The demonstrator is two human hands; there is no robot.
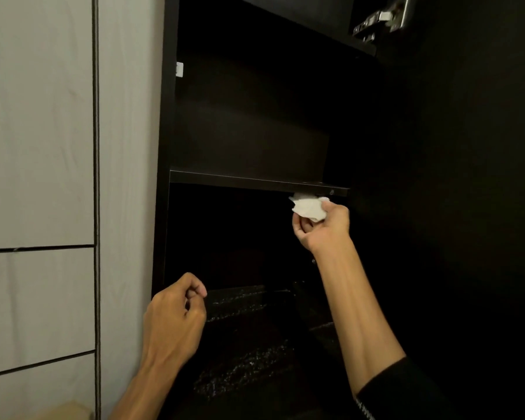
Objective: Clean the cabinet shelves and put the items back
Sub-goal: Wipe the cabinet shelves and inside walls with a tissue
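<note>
The open dark cabinet fills the middle of the view, with one dark shelf board (pixel 255 180) across it at mid height. My right hand (pixel 322 228) grips a crumpled white tissue (pixel 308 207) and holds it up against the underside of that shelf near its right end. My left hand (pixel 173 316) hangs lower left by the cabinet's left edge, fingers curled with nothing seen in it. No items show on the shelf; the space below it is too dark to read.
White cabinet fronts (pixel 40 147) with dark seams stand to the left. The open dark door (pixel 467 177) is on the right, with a metal hinge (pixel 382 18) at the top. Dark glittery surfaces (pixel 243 301) lie low inside the cabinet.
</note>
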